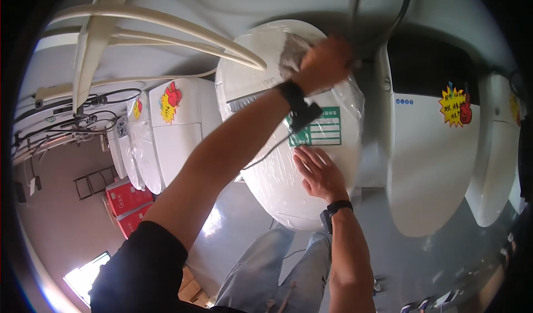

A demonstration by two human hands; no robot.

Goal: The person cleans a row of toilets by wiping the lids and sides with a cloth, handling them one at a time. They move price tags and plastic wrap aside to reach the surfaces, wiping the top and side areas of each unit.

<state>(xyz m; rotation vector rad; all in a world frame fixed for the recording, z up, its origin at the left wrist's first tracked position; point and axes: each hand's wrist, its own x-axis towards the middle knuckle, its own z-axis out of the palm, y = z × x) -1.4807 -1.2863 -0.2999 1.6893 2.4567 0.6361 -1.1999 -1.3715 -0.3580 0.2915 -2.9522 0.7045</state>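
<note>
A white toilet (272, 185), wrapped in clear plastic, stands in front of me with its lid down. A green-and-white label (325, 127) is on the lid. My right hand (322, 174) lies flat on the wrapped lid just below this label, fingers stretched out. Across the toilet, my left hand (327, 63) is at its far right end, curled and smeared by motion. Next to it is a grey-brown patch (294, 52) that I cannot make out. Whether the left hand grips anything does not show. Each wrist wears a black band with a small device.
More white toilets stand at right (433, 163) and left (177, 110), some with bright stickers. A cream tubular frame (166, 16) overhangs the upper left. Red boxes (127, 196) are stacked on the left. A dark hose (402, 13) runs down the wall.
</note>
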